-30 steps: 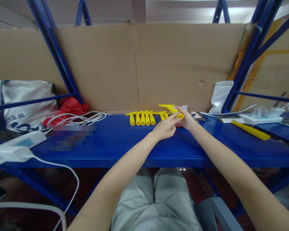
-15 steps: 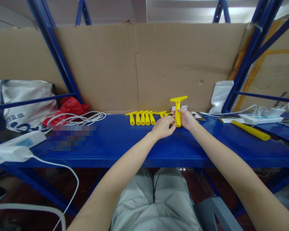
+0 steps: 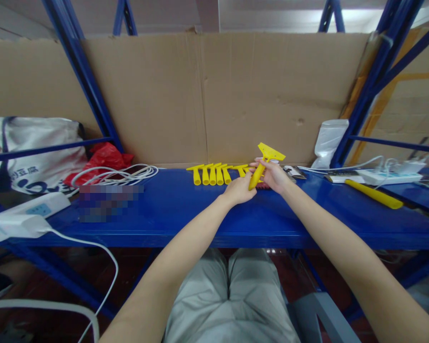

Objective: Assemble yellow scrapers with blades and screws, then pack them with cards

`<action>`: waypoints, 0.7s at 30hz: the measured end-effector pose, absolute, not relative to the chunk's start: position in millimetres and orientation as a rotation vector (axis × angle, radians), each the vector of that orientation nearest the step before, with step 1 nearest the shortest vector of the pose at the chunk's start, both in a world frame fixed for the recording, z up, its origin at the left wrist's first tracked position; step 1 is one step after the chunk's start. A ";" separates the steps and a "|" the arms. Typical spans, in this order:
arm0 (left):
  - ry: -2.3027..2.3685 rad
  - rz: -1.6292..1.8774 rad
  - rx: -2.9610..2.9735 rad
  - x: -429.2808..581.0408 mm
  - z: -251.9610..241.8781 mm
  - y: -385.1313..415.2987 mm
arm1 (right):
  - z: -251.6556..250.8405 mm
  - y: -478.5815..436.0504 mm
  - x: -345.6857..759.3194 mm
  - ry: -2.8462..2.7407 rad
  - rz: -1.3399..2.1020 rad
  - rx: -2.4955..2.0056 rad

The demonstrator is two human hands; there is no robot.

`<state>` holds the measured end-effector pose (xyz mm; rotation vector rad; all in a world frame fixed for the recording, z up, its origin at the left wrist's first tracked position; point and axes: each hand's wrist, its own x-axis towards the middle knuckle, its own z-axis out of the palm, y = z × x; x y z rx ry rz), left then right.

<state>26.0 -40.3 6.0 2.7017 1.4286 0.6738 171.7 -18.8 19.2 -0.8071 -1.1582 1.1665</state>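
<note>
A yellow plastic scraper with a T-shaped head is held up over the blue shelf, head tilted to the upper right. My right hand is closed round its handle. My left hand touches the lower end of the handle with closed fingers. Behind my hands, a row of several more yellow scrapers lies against the cardboard backing.
A coil of white cable, a red bag and a white tote bag lie at the left. White power strips sit at the front left. A long yellow stick, another power strip and a white pouch are at the right.
The scraper has turned in my hands: from pointing left one second ago, to upright, to now leaning with its head to the upper right. My left hand has slid down to the handle's end.
</note>
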 end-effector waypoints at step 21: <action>1.582 0.713 2.572 24.9 5.1 -32.2 | 15.6 -3.0 191.2 -1.253 0.574 -1.100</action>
